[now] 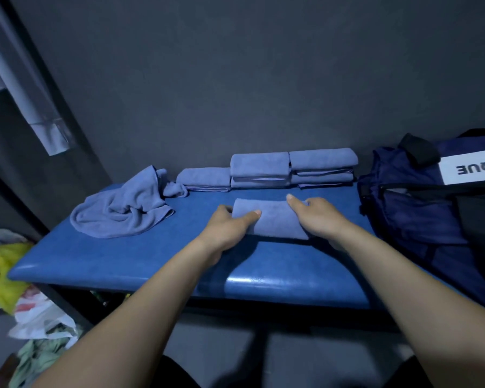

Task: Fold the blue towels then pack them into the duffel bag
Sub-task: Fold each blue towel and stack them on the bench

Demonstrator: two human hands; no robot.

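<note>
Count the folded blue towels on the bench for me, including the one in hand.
6: one under both hands, one left at the wall, two stacked centre, two stacked right. More may be hidden.

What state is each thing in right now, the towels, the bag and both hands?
Towel in hands: folded, lying on the bench, gripped at both ends.
Crumpled towel: unfolded, bunched in a heap.
Folded towels: stacked in piles along the wall.
Duffel bag: on the bench at right; whether it is unzipped is unclear.
Left hand: holds the towel's left end.
Right hand: holds the towel's right end.
</note>
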